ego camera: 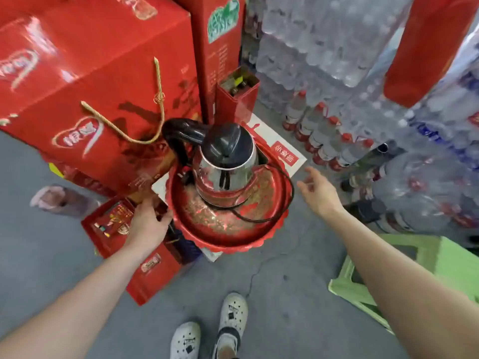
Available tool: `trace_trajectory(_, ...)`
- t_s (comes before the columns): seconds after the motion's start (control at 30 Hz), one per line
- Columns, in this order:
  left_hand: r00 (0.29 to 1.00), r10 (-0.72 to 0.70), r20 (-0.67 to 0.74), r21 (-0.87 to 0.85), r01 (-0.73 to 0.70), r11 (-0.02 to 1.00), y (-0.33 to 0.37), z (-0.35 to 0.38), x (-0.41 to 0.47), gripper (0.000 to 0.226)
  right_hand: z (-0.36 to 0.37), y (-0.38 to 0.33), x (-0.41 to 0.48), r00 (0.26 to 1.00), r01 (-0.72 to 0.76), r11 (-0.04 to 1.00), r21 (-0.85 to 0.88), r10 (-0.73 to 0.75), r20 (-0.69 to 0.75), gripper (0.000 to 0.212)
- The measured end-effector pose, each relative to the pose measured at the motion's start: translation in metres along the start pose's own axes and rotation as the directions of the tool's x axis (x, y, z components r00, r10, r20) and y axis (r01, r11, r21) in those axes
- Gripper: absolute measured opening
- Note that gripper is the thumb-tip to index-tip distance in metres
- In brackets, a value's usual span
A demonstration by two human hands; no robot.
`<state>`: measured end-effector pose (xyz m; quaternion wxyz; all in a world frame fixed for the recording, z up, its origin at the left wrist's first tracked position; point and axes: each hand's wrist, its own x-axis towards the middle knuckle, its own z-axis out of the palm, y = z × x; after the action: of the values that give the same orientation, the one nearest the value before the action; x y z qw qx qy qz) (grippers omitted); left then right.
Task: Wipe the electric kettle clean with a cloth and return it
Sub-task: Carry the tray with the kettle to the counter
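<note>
Kettle [224,164] and cord [282,187] sit in red tray [228,237].

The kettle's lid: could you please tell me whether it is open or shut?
Shut. The dark lid sits down flush on the kettle, on its steel body, with no gap showing.

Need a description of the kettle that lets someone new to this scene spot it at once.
Start at the big red gift box on the left; right of its base, mid-frame, sits a round red tray. The kettle stands on the tray's far side. It is the only shiny steel thing there, with a black lid and black handle.
</note>
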<state>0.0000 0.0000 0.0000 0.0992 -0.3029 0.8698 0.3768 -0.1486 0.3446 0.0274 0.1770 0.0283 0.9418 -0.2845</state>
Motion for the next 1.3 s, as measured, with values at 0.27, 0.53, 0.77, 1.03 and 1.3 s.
trace_trajectory(0.27,0.994,-0.106,-0.03,-0.053,0.105,0.993,0.005,0.03,0.012,0.038,0.036,-0.012,0.061,0.995,0.025,0.999,-0.025,-0.022,0.092,0.062)
trace_trajectory(0.53,0.988,-0.154,-0.016,-0.03,0.153,0.988,-0.002,0.035,0.028,0.057,0.048,-0.018,0.075,0.991,-0.016,1.0,-0.018,0.018,0.133,0.058)
trace_trajectory(0.77,0.98,-0.196,-0.021,-0.103,0.193,0.976,-0.015,0.031,0.034,0.059,0.051,-0.009,0.06,0.972,-0.176,0.97,0.169,0.145,0.184,0.054)
trace_trajectory(1.03,0.987,-0.139,0.081,-0.159,0.15,0.976,-0.014,0.017,-0.002,0.063,0.032,0.014,-0.019,0.962,-0.254,0.934,0.253,0.216,0.166,0.04)
trace_trajectory(1.3,0.969,0.121,0.215,-0.11,-0.099,0.989,0.041,-0.034,-0.068,0.065,-0.02,0.036,-0.161,0.929,-0.331,0.837,0.435,0.371,-0.007,0.033)
